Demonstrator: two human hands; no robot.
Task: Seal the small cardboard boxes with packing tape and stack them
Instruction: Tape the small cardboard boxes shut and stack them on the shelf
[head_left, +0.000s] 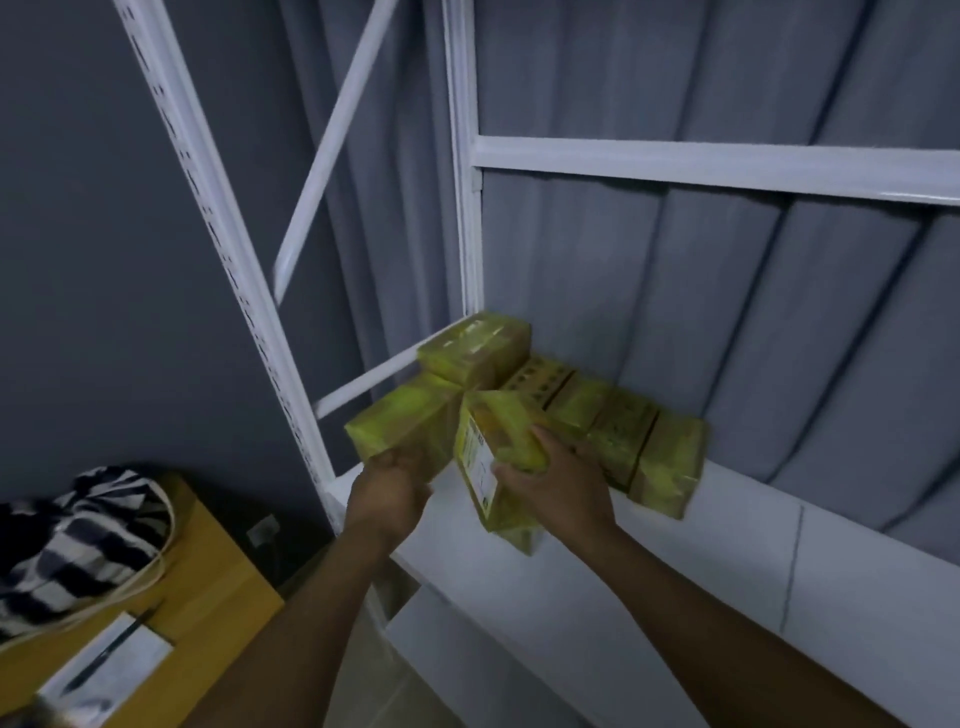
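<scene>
Small cardboard boxes (597, 415), yellow and glossy, stand in a row on the white shelf (779, 561), along the grey curtain (727, 286). One more box (475, 345) lies on top at the far left end. My left hand (387, 491) grasps a box (402, 428) at its near end, its long axis pointing away from me. My right hand (558, 480) grips a tilted box (498, 457) with a white label, just right of the other one. I judge the stack lies directly beyond both hands; the right hand is nearer to the row.
</scene>
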